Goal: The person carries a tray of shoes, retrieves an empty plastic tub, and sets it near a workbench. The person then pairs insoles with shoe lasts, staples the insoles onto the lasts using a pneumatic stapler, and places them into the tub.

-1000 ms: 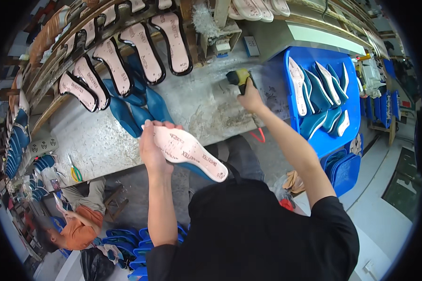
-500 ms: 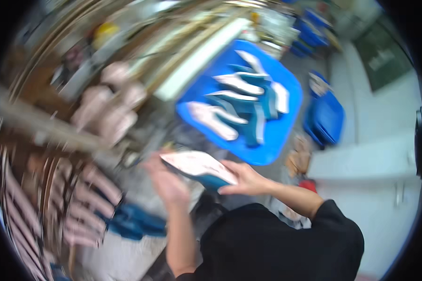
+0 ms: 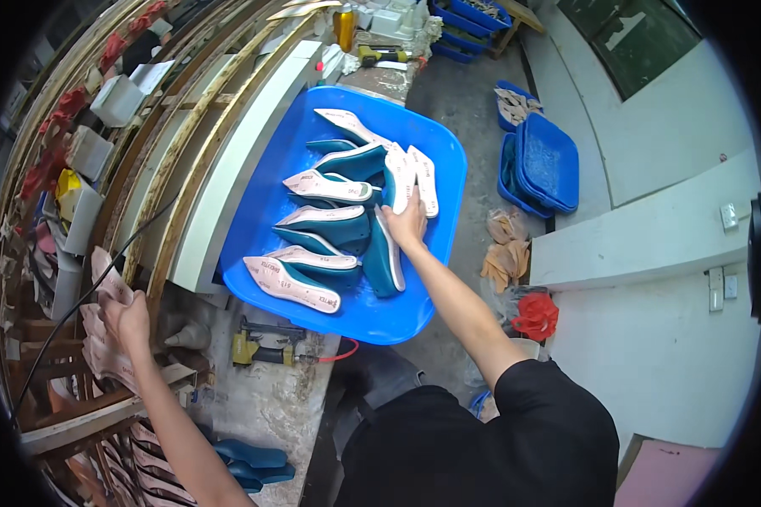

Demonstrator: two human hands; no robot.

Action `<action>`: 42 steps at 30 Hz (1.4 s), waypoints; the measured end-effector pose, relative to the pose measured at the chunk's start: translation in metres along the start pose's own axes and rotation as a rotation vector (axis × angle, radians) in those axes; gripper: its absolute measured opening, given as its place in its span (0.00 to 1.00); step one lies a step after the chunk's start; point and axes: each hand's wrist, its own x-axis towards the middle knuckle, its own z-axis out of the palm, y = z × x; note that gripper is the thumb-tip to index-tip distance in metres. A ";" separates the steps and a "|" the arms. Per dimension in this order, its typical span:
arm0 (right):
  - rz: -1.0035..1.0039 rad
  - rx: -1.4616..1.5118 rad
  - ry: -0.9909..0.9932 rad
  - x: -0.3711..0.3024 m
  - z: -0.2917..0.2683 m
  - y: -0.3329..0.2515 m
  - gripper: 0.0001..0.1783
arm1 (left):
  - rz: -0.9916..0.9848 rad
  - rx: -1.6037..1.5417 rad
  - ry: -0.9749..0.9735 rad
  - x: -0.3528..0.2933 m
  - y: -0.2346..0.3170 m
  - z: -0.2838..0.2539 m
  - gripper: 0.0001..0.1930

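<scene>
At the left, my left hand point(image 3: 128, 325) is closed around a pale pink insole board point(image 3: 110, 277). Other pale insole boards point(image 3: 106, 346) hang in a row just below it. My right hand point(image 3: 407, 221) reaches into a blue plastic tub point(image 3: 450, 160), its fingers closed on a teal shoe last point(image 3: 392, 188) with a pale insole on its sole. Several more lasts with insoles lie in the tub, such as a teal last point(image 3: 384, 258) on its side and one with its pale insole point(image 3: 292, 286) facing up.
A nail gun point(image 3: 266, 348) with a red hose lies on the worn bench point(image 3: 271, 414), below the tub. Teal lasts point(image 3: 254, 460) rest at its near end. Wooden rails point(image 3: 186, 144) run along the left; stacked blue tubs point(image 3: 545, 165) stand on the floor at right.
My right hand has carried the last from in front of my body up into the tub. My left hand has left that last and moved left to the insole boards. The view has turned.
</scene>
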 end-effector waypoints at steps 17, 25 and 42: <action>0.289 0.988 -1.882 -0.388 -0.107 -0.247 0.31 | -0.439 -1.537 -0.356 -0.285 -0.038 -0.176 0.34; 0.370 0.393 -1.680 -0.535 -0.103 -0.122 0.21 | -0.879 -1.619 -0.390 -0.481 -0.177 -0.148 0.39; -0.267 0.494 -1.555 -0.528 -0.135 -0.127 0.34 | -0.749 -0.070 -0.196 -0.494 -0.358 -0.019 0.30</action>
